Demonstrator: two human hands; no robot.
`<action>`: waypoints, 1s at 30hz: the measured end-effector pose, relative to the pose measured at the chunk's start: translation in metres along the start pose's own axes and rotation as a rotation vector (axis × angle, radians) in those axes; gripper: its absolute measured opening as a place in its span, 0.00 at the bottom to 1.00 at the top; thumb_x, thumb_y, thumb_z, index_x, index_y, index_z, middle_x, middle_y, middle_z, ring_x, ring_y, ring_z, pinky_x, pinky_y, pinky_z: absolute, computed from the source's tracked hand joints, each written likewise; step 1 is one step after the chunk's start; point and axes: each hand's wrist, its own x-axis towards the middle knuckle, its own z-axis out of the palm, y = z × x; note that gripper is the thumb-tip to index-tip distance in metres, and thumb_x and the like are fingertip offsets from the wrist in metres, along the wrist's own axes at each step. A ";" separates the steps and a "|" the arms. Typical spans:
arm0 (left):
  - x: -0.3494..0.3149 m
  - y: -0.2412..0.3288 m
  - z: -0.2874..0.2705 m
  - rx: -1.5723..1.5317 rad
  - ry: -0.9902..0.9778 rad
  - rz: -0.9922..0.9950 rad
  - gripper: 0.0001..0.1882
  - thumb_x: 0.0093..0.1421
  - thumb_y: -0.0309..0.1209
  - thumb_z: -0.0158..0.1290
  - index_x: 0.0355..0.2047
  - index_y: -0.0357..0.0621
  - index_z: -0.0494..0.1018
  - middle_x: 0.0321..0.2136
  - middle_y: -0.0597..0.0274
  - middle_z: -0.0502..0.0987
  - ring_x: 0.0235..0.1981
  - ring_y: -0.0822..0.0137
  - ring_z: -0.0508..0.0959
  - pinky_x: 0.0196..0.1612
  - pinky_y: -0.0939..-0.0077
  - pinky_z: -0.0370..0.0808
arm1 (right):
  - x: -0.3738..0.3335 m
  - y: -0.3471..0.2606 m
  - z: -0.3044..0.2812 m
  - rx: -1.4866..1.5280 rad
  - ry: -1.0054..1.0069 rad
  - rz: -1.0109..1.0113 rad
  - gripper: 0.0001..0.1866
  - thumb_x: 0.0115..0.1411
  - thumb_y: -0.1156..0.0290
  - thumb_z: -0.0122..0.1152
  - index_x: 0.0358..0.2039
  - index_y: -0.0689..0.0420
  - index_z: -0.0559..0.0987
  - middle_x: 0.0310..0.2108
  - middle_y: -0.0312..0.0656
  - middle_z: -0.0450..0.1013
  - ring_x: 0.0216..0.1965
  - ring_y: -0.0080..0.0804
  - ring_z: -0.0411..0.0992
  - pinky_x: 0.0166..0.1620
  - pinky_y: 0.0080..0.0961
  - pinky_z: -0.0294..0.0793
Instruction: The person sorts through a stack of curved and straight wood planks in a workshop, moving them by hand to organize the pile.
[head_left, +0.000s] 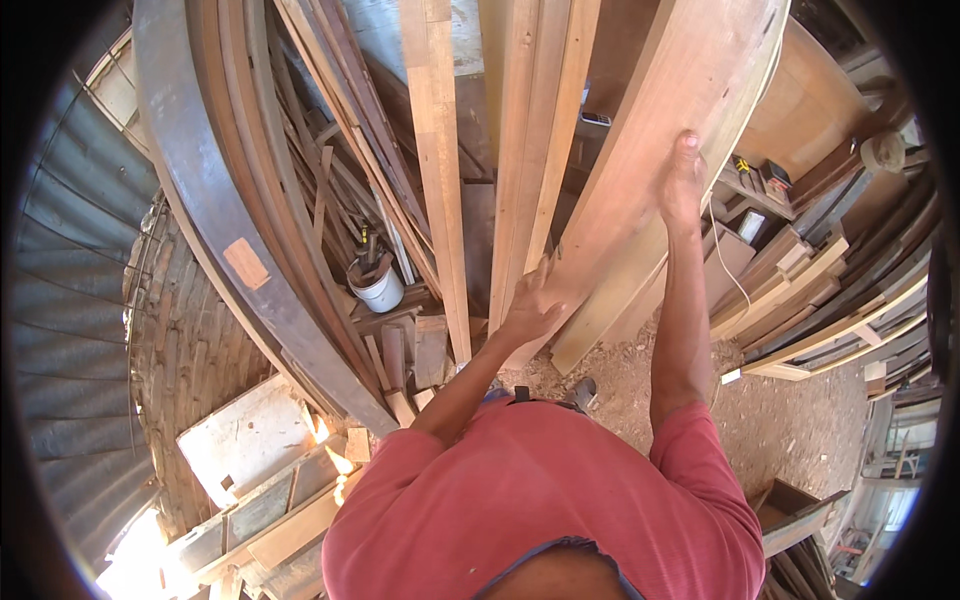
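Observation:
A wide, smooth, reddish-brown plank slants up in front of me. My right hand is closed at its right edge, thumb lying on the broad face; the other fingers are mostly hidden. Lower down, my left hand grips the left edge, with fingers at the edge and part of the hand against the face. Close behind the wide plank's right side leans a paler board. Several narrower planks stand just left of it, apart from my hands.
At left, long dark boards lean beside a white bucket holding tools. Short offcuts stand near my feet. Stacked timber fills the right side, below a small shelf. Wood shavings cover the floor.

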 end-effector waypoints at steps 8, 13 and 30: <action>0.001 0.019 -0.015 -0.017 -0.049 0.035 0.45 0.59 0.37 0.61 0.72 0.47 0.51 0.62 0.40 0.64 0.63 0.42 0.63 0.68 0.54 0.59 | -0.023 -0.012 -0.010 0.031 0.045 0.003 0.33 0.67 0.33 0.44 0.30 0.55 0.64 0.31 0.31 0.57 0.36 0.22 0.55 0.38 0.26 0.57; -0.005 0.042 -0.021 -0.109 0.002 -0.025 0.42 0.58 0.35 0.64 0.68 0.38 0.56 0.60 0.40 0.66 0.62 0.47 0.67 0.65 0.58 0.64 | -0.051 -0.022 -0.026 0.118 0.008 0.109 0.45 0.65 0.31 0.47 0.54 0.69 0.68 0.51 0.49 0.69 0.53 0.36 0.68 0.58 0.36 0.68; -0.011 0.051 -0.016 -0.373 0.005 0.172 0.43 0.57 0.75 0.44 0.38 0.40 0.65 0.22 0.49 0.70 0.23 0.55 0.75 0.27 0.61 0.69 | -0.112 -0.064 -0.059 0.915 -0.501 0.229 0.63 0.47 0.33 0.72 0.70 0.61 0.54 0.65 0.63 0.58 0.65 0.58 0.61 0.66 0.51 0.64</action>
